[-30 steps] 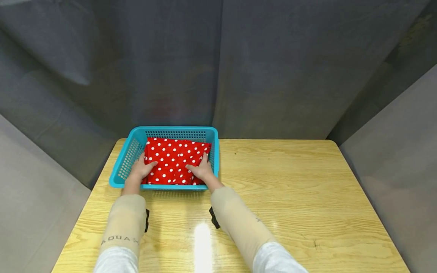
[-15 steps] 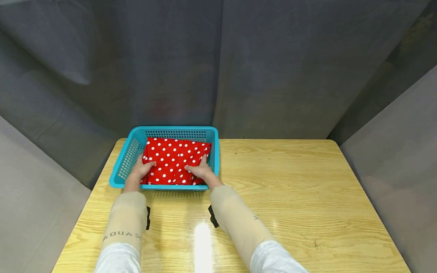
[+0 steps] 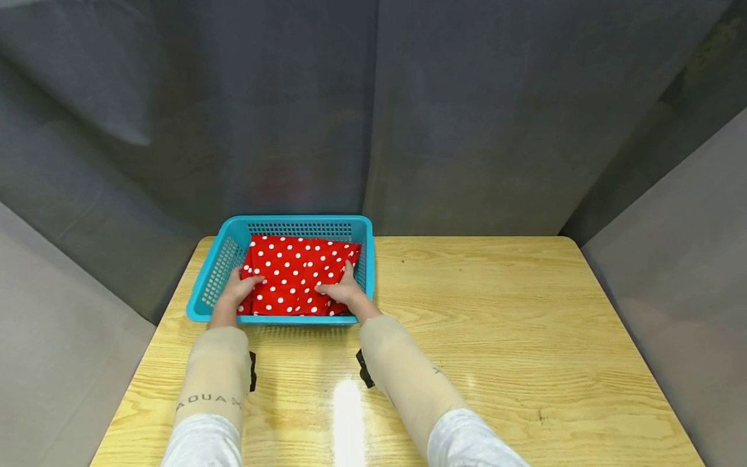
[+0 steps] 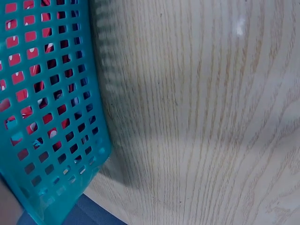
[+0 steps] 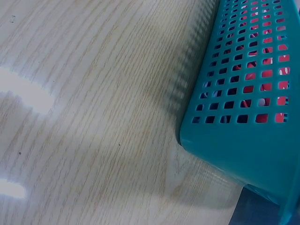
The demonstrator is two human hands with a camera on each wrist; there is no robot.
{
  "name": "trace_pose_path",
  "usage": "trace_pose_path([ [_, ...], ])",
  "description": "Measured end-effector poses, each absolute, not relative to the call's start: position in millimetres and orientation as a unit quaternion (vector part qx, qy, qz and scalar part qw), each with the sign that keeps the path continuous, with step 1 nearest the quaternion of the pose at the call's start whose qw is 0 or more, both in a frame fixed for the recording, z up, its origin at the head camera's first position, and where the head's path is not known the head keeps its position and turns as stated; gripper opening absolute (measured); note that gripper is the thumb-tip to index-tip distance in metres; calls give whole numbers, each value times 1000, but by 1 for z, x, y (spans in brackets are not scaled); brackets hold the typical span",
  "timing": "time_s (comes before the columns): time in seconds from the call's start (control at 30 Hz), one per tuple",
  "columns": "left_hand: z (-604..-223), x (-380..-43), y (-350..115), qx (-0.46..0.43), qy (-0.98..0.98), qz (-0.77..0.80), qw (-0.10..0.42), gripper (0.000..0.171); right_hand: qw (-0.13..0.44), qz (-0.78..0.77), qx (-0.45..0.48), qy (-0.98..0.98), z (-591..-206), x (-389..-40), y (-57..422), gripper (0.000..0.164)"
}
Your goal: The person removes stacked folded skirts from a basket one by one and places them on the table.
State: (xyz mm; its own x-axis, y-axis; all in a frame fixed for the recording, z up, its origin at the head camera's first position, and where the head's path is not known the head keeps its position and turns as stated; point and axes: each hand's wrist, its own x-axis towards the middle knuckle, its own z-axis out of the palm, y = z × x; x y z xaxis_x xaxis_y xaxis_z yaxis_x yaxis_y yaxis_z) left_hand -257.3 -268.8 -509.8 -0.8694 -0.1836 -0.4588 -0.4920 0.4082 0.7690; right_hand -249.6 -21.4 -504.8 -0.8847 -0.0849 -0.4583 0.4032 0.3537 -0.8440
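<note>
In the head view, a red cloth with white polka dots [image 3: 286, 275] lies folded inside a turquoise plastic basket [image 3: 303, 320]. My left hand [image 3: 235, 289] reaches over the front rim to the cloth's left edge. Its thumb lies across the top of the fabric, spread from the other fingers. At the right edge is my right hand [image 3: 345, 292], thumb pointing inward on the cloth and a straight finger pointing toward the back. Fingers lower in the basket are hidden. Both wrist views show mainly the basket's lattice wall [image 4: 51, 93], with red fabric behind the holes.
The basket stands at the back left of a wooden table [image 3: 496, 337], close to a dark curtain [image 3: 467, 117]. Grey partitions [image 3: 688, 279] flank the table. The right wrist view shows the basket's rounded corner [image 5: 234, 140] resting on the tabletop.
My left hand has shifted slightly left, and the cloth's left flap has spread out with it. The right hand has barely moved. The basket stays in place.
</note>
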Motion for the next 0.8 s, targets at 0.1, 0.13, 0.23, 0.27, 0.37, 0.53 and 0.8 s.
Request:
trace_pose_path([
  [0.1, -510, -258, -269, -200, 830, 498, 153, 75, 201, -558, 110, 797, -504, -249, -21, 99],
  [0.13, -510, -258, -270, -198, 830, 497, 156, 76, 195, -561, 113, 797, -504, -248, -21, 99],
  [0.23, -511, -258, -270, -196, 829, 497, 161, 77, 189, -571, 119, 790, -503, -248, -20, 99],
  [0.27, -511, -257, -270, -197, 829, 498, 162, 77, 192, -573, 118, 788, -502, -248, -20, 99],
  [0.37, -511, -257, -270, -203, 824, 504, 159, 76, 200, -573, 101, 788, -503, -248, -20, 97],
  [0.53, -512, -257, -270, -205, 831, 496, 149, 76, 197, -572, 79, 793, -504, -247, -20, 94],
  [0.8, -516, -260, -272, -217, 831, 493, 143, 71, 179, -589, 78, 784, -502, -247, -21, 92],
])
